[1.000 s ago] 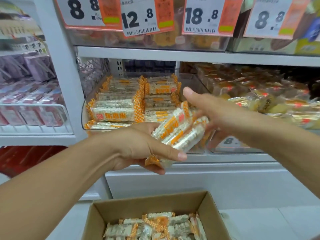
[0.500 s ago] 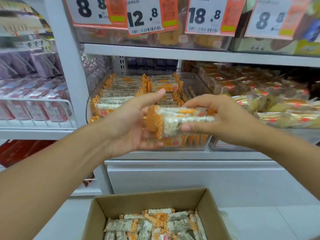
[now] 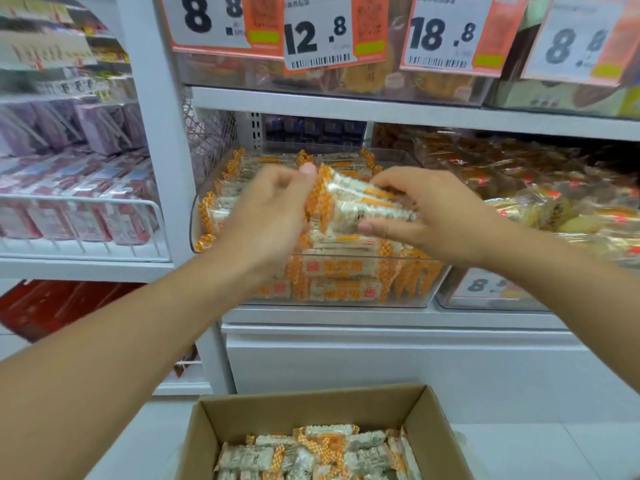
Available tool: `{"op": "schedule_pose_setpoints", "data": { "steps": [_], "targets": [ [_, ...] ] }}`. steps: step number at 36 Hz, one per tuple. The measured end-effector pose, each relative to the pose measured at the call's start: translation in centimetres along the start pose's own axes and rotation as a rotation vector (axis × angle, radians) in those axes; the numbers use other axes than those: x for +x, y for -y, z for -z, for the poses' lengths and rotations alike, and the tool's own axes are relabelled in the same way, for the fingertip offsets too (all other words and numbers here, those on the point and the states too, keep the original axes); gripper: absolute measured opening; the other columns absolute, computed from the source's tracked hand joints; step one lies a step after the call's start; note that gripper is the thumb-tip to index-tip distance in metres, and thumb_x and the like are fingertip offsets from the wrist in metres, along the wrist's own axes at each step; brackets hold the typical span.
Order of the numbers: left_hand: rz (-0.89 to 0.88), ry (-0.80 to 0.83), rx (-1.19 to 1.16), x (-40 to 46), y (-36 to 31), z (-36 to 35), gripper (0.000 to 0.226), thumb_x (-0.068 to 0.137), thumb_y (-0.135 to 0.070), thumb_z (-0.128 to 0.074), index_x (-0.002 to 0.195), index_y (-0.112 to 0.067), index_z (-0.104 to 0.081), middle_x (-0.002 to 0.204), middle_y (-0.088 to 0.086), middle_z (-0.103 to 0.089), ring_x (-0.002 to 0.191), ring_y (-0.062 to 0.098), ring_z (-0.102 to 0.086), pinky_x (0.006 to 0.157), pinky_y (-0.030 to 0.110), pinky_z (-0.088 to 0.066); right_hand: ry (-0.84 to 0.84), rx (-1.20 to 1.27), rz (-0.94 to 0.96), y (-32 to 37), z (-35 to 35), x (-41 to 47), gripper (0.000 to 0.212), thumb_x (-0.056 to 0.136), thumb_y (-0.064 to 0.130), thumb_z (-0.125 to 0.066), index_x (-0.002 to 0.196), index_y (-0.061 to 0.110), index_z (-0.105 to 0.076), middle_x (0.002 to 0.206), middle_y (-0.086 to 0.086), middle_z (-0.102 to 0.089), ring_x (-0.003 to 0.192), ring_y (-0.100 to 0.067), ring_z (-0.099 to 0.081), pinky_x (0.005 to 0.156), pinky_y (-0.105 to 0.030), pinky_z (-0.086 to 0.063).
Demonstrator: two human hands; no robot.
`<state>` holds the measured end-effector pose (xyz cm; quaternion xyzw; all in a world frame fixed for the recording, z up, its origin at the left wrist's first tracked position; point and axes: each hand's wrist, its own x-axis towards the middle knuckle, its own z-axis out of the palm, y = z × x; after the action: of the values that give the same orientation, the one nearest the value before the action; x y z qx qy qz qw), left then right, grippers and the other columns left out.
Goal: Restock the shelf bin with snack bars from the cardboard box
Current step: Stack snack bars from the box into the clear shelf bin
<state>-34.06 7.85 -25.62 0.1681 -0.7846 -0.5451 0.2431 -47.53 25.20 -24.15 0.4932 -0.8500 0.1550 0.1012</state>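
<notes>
White shop shelving with a thick white upright post between two bays. Price tags in white and orange hung along the upper shelf edge. Left bay: white wire rack of pink and purple packets. Right bay: brown and yellow wrapped snacks. Plain white base panel below. Pale tiled floor. Even, bright lighting.

Two bare forearms enter from the 7 and 4 o'clock edges, with no sleeve cuff visible on either. The left hand and right hand are ungloved. The visible fingernails are short and unpainted.
</notes>
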Motion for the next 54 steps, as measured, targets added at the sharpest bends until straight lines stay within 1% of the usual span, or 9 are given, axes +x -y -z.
{"op": "schedule_pose_setpoints", "data": {
  "steps": [3, 6, 10, 17, 20, 24, 31, 39, 54],
  "targets": [
    [-0.404, -0.121, 0.650, 1.8, 2.3, 3.0, 0.043, 0.101, -0.034, -0.051, 0.141, -0.021, -0.049, 0.133, 0.002, -0.059, 0.124, 0.024, -0.055, 0.105, 0.040, -0.043, 0.052, -0.109, -0.079, -1.4, -0.5, 3.4, 0.078, 0.086, 0.068, -0.057, 0.144, 0.018, -0.048, 0.139, -0.003, -0.058, 0.120, -0.023, -0.056, 0.091, -0.034, -0.046],
    [-0.361, 0.073, 0.936, 2.9, 4.4, 4.7, 0.068, 0.098, -0.043, -0.045, 0.154, -0.007, -0.033, 0.154, 0.015, -0.040, 0.142, 0.031, -0.036, 0.117, 0.043, -0.030, 0.141, -0.135, -0.125, -2.8, -1.4, 7.0, 0.082, 0.087, 0.068, -0.059, 0.151, 0.018, -0.041, 0.153, -0.007, -0.046, 0.136, -0.029, -0.046, 0.109, -0.036, -0.040],
    [-0.354, 0.256, 1.179, 3.2, 5.3, 5.8, 0.094, 0.081, -0.065, -0.013, 0.159, -0.013, -0.020, 0.165, 0.009, -0.022, 0.152, 0.024, -0.016, 0.123, 0.038, -0.009, 0.267, -0.166, -0.184, -4.2, -2.3, 10.6, 0.084, 0.085, 0.073, -0.056, 0.154, 0.031, -0.034, 0.162, 0.002, -0.032, 0.144, -0.027, -0.037, 0.113, -0.034, -0.033],
    [-0.409, 0.265, 1.204, 4.0, 5.8, 6.1, 0.060, 0.105, -0.037, -0.033, 0.160, -0.014, -0.018, 0.164, 0.007, -0.025, 0.151, 0.024, -0.021, 0.124, 0.037, -0.011, 0.286, -0.314, -0.118, -4.9, -4.0, 12.9, 0.077, 0.092, 0.073, -0.043, 0.157, 0.034, -0.027, 0.164, 0.002, -0.022, 0.149, -0.026, -0.025, 0.119, -0.039, -0.028],
    [-0.468, 0.208, 1.188, 4.2, 5.7, 5.8, 0.063, 0.099, -0.041, -0.030, 0.155, -0.012, -0.032, 0.154, 0.009, -0.043, 0.143, 0.029, -0.037, 0.120, 0.044, -0.026, 0.306, -0.343, -0.070, -5.0, -5.1, 12.2, 0.071, 0.101, 0.063, -0.033, 0.161, 0.033, -0.010, 0.169, 0.005, -0.002, 0.155, -0.022, -0.006, 0.124, -0.041, -0.014],
    [-0.460, 0.211, 1.221, 4.4, 6.1, 5.4, 0.057, 0.105, -0.029, -0.035, 0.159, -0.016, -0.021, 0.161, 0.005, -0.034, 0.148, 0.025, -0.029, 0.122, 0.040, -0.021, 0.361, -0.370, -0.017, -4.8, -5.9, 11.5, 0.075, 0.104, 0.055, -0.032, 0.160, 0.029, 0.010, 0.170, -0.002, 0.005, 0.156, -0.022, -0.001, 0.126, -0.040, -0.010],
    [-0.378, 0.169, 1.285, 4.1, 5.7, 4.4, 0.067, 0.101, -0.018, -0.039, 0.161, -0.021, -0.007, 0.168, 0.003, -0.016, 0.153, 0.021, -0.016, 0.124, 0.036, -0.008, 0.269, -0.328, -0.010, -3.6, -6.4, 12.4, 0.069, 0.105, 0.044, -0.044, 0.162, 0.028, -0.007, 0.169, 0.003, -0.010, 0.154, -0.023, -0.016, 0.123, -0.035, -0.018],
    [-0.370, 0.163, 1.224, 3.7, 5.5, 4.4, 0.066, 0.095, -0.031, -0.021, 0.159, -0.017, -0.018, 0.164, 0.006, -0.026, 0.151, 0.023, -0.024, 0.123, 0.038, -0.012, 0.358, -0.292, 0.000, -4.3, -6.6, 12.4, 0.068, 0.107, 0.052, -0.023, 0.160, 0.030, 0.013, 0.169, 0.006, 0.010, 0.155, -0.015, 0.003, 0.124, -0.031, -0.004],
    [-0.397, 0.119, 1.154, 3.9, 5.3, 3.8, 0.074, 0.088, -0.035, -0.021, 0.158, -0.012, -0.026, 0.158, 0.009, -0.037, 0.146, 0.027, -0.033, 0.122, 0.039, -0.022, 0.277, -0.281, -0.065, -2.4, -6.3, 12.4, 0.074, 0.106, 0.053, -0.028, 0.161, 0.019, 0.005, 0.169, -0.001, 0.007, 0.156, -0.023, 0.000, 0.126, -0.039, -0.007]
  ]
}}
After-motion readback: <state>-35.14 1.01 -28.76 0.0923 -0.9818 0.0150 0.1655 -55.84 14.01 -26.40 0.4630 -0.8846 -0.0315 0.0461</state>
